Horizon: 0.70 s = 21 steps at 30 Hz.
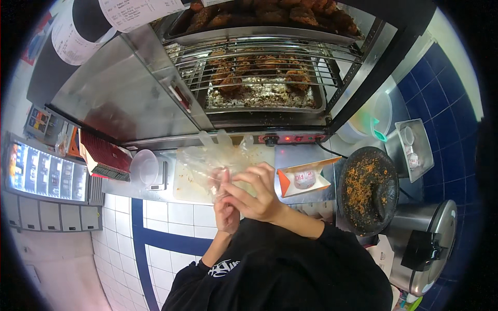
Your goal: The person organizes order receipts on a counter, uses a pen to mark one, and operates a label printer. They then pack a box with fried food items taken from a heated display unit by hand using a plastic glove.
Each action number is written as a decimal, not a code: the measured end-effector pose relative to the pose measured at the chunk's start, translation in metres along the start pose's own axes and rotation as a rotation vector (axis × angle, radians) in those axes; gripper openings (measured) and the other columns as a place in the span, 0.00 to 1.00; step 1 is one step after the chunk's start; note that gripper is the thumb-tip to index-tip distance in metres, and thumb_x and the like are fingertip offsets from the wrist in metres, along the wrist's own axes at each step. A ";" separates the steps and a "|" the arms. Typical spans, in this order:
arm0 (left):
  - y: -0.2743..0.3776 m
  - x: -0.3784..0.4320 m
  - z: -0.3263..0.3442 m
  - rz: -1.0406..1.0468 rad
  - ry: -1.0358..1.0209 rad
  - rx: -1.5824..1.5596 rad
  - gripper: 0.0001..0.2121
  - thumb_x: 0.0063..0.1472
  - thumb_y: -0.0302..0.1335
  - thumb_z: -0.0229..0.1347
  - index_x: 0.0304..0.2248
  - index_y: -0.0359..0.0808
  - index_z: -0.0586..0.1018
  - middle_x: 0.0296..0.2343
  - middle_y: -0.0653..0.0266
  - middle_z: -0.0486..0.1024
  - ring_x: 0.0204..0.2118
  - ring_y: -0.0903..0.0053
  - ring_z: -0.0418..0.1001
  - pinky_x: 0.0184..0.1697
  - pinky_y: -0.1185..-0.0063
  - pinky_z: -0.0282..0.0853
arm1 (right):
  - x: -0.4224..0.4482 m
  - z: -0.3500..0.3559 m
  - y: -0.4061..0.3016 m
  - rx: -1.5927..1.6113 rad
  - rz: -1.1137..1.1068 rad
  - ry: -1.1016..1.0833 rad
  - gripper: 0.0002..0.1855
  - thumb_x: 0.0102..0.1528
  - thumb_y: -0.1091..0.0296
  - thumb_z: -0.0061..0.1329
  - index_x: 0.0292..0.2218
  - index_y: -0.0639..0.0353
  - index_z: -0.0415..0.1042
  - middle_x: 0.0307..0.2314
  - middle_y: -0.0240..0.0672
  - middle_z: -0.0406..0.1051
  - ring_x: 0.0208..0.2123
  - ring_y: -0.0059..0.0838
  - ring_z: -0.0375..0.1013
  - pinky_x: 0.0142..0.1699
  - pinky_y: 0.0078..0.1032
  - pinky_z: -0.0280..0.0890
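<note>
A clear disposable plastic glove (218,153) spreads out above a white cutting board (190,191), its fingers pointing towards the food warmer. My left hand (225,210) is at the glove's cuff, with the fingertips seen through the thin plastic. My right hand (258,192) pinches the same cuff from the right, its fingers touching or nearly touching those of the left. How far the left fingers reach inside the glove cannot be told. Right of the board, an open orange-and-white paper box (285,182) holds a round paper-wrapped item (304,179).
A glass-sided food warmer (233,136) holds trays of fried chicken (268,62). On the right are a stone mortar (350,215) with orange crumbs, a steel cooker (408,214) and a steel container (422,136). A plastic tub (144,167) stands by a scale (162,177) on the left.
</note>
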<state>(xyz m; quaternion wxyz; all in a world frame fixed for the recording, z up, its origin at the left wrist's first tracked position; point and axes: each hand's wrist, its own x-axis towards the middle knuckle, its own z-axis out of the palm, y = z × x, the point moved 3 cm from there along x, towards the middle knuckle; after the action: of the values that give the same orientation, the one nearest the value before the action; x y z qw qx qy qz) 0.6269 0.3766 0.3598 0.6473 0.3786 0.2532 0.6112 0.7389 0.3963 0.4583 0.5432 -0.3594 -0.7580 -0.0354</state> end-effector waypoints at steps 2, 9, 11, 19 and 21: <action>0.002 0.004 0.002 -0.008 0.010 0.208 0.37 0.51 0.28 0.43 0.60 0.26 0.46 0.61 0.52 0.45 0.63 0.66 0.46 0.63 0.74 0.39 | -0.013 -0.001 0.002 -0.013 0.016 -0.004 0.16 0.42 0.67 0.55 0.36 0.52 0.74 0.33 0.27 0.68 0.40 0.30 0.66 0.44 0.37 0.54; 0.023 0.030 0.021 0.058 -0.075 0.522 0.29 0.60 0.26 0.45 0.60 0.31 0.54 0.42 0.60 0.65 0.45 0.78 0.63 0.53 0.79 0.56 | -0.029 -0.010 0.006 0.017 0.064 0.006 0.12 0.41 0.73 0.52 0.32 0.55 0.73 0.30 0.26 0.70 0.34 0.26 0.68 0.46 0.42 0.50; 0.015 0.041 0.019 -0.106 0.253 0.333 0.25 0.66 0.37 0.44 0.58 0.34 0.58 0.45 0.60 0.65 0.48 0.74 0.64 0.54 0.78 0.59 | -0.031 -0.005 -0.008 0.138 0.054 -0.145 0.09 0.41 0.75 0.51 0.29 0.56 0.72 0.29 0.26 0.70 0.34 0.26 0.68 0.47 0.43 0.49; 0.008 0.078 0.023 0.015 -0.111 -0.417 0.32 0.64 0.53 0.35 0.61 0.47 0.47 0.61 0.56 0.45 0.63 0.60 0.41 0.60 0.54 0.44 | -0.038 0.002 -0.006 0.314 0.228 -0.229 0.06 0.44 0.75 0.52 0.28 0.56 0.72 0.26 0.25 0.70 0.34 0.26 0.67 0.48 0.41 0.46; 0.012 0.083 0.031 -0.010 -0.169 -0.420 0.32 0.63 0.55 0.34 0.61 0.47 0.49 0.61 0.55 0.45 0.64 0.59 0.39 0.60 0.52 0.42 | -0.036 0.003 -0.003 0.314 0.233 -0.231 0.05 0.45 0.74 0.53 0.28 0.55 0.72 0.25 0.24 0.70 0.33 0.26 0.67 0.48 0.40 0.46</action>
<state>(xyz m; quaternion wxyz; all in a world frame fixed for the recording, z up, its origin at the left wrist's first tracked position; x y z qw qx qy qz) 0.6548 0.4517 0.3990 0.7338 0.2841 0.0674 0.6134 0.7405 0.3774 0.4276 0.5023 -0.3573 -0.7648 0.1873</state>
